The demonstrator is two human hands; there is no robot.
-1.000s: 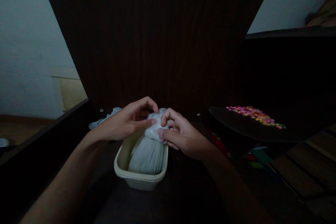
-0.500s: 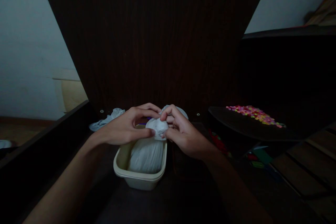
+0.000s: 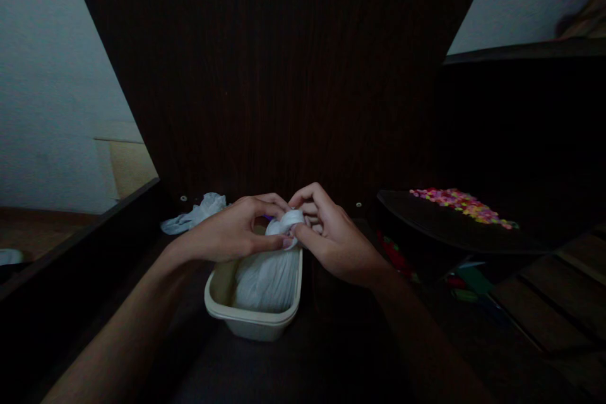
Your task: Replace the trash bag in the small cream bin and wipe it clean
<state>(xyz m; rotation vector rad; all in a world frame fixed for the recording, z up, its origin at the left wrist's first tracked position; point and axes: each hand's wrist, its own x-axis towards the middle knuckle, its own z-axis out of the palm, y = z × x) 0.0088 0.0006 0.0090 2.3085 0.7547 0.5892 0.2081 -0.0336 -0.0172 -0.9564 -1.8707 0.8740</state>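
A white plastic bag [image 3: 265, 282], bulging with contents I cannot make out, sits inside a cream plastic tub [image 3: 254, 316]. Above the tub, its gathered neck is looped and twisted between my two hands. My left hand [image 3: 237, 225] pinches the twisted part from the left, thumb at the front and fingers behind. From the right, my right hand [image 3: 327, 227] grips the same part, its thumb pressed on the loop and its forefinger bent over the top. Parts of the loop are hidden behind the fingers.
A crumpled pale plastic bag [image 3: 202, 213] lies behind my left wrist. To the right, a dark curved shelf [image 3: 421, 227] carries a heap of small pink, red and yellow pieces [image 3: 461, 203]. A tall dark wooden panel [image 3: 284, 76] rises behind the tub.
The bag's neck has changed from a bunched lump to a clearer loop. My right fingers have shifted over it, and a pale round shape behind my hands no longer shows.
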